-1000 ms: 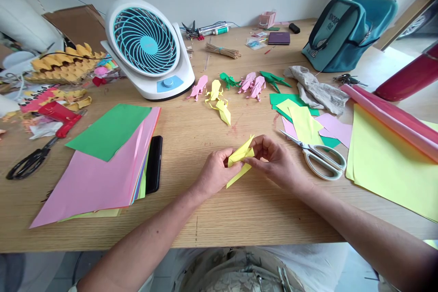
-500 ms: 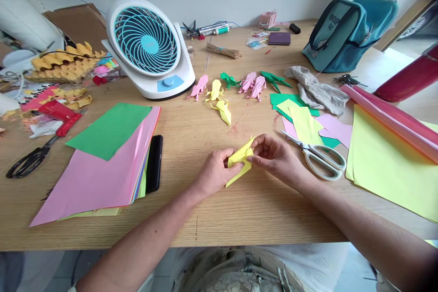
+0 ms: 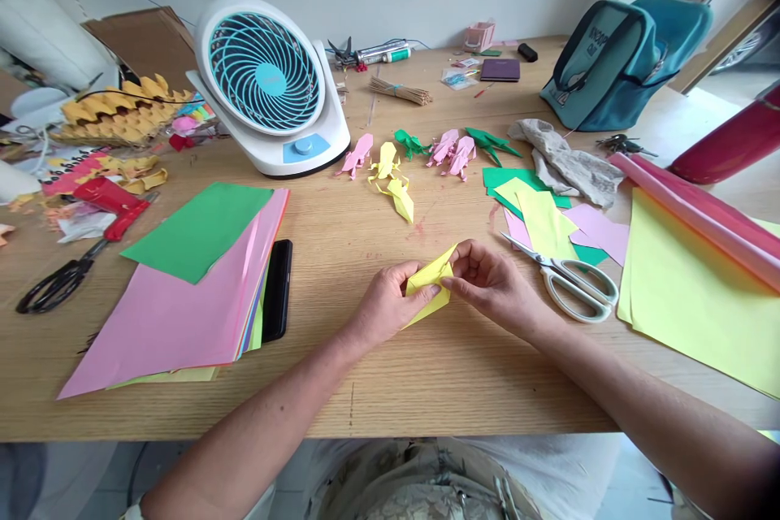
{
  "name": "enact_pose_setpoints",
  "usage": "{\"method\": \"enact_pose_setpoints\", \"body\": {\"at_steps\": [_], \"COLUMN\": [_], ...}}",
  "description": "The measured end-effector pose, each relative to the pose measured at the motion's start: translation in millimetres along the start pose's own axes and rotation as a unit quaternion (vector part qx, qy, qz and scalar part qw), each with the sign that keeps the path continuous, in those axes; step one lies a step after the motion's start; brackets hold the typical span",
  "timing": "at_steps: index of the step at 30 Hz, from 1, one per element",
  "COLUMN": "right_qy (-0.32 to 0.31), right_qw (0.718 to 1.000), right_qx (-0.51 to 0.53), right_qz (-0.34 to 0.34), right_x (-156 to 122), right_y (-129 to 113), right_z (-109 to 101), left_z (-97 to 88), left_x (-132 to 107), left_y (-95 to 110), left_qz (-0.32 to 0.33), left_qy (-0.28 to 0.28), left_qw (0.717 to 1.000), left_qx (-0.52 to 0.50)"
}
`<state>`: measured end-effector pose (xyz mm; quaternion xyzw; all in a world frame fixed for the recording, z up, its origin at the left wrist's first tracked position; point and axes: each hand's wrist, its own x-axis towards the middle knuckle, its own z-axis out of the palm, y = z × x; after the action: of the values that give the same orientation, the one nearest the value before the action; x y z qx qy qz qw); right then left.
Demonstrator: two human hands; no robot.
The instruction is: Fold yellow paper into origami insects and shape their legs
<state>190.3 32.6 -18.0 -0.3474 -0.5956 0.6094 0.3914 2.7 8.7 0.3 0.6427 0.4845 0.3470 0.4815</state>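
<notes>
A partly folded piece of yellow paper (image 3: 431, 286) is held just above the wooden table, between both hands. My left hand (image 3: 390, 301) is closed on its left side, thumb lying across the front. My right hand (image 3: 487, 276) pinches the upper right edge with thumb and fingers; the fingertips partly hide the folds. Beyond the hands lie a yellow folded paper figure (image 3: 399, 199) and another yellow one (image 3: 386, 162). Pink folded figures (image 3: 458, 154) and green ones (image 3: 491, 145) stand alongside. White-handled scissors (image 3: 578, 286) rest right of my right hand.
At left, a stack of coloured paper (image 3: 183, 317) lies beside a black phone (image 3: 277, 289). A white fan (image 3: 268, 81) stands behind it. Paper scraps (image 3: 545, 219), yellow sheets (image 3: 695, 301), a grey cloth (image 3: 566, 158) and a teal bag (image 3: 621, 65) are on the right.
Both hands keep hold of the yellow paper, whose upper tip now sits lower and more covered by my right fingers. The whole view has shifted slightly.
</notes>
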Motion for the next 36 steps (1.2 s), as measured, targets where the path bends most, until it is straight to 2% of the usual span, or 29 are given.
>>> {"method": "enact_pose_setpoints", "body": {"at_steps": [11, 17, 21, 26, 30, 36], "right_qy": [0.002, 0.026, 0.041, 0.035, 0.021, 0.039], "right_qw": [1.000, 0.998, 0.999, 0.999, 0.999, 0.998], "right_qx": [-0.004, -0.051, -0.032, 0.013, 0.026, -0.030], "right_qz": [-0.025, -0.019, -0.012, -0.007, -0.022, -0.047], "right_x": [-1, -1, 1, 2, 2, 2], "right_y": [-11, -4, -2, -7, -9, -3], "right_z": [5, 5, 2, 0, -3, -7], "left_z": [-0.1, 0.9, -1.6, -4.9, -6.1, -5.7], "left_x": [-1, -1, 0, 1, 1, 2], "left_y": [-1, -3, -9, -12, -16, -13], "left_qz": [-0.001, -0.010, -0.018, -0.025, -0.030, -0.043], "left_qy": [0.018, 0.014, -0.009, 0.001, 0.023, -0.021], "left_qw": [1.000, 0.999, 1.000, 1.000, 0.999, 0.993], "left_qx": [0.010, 0.028, 0.015, 0.016, -0.024, -0.105]}}
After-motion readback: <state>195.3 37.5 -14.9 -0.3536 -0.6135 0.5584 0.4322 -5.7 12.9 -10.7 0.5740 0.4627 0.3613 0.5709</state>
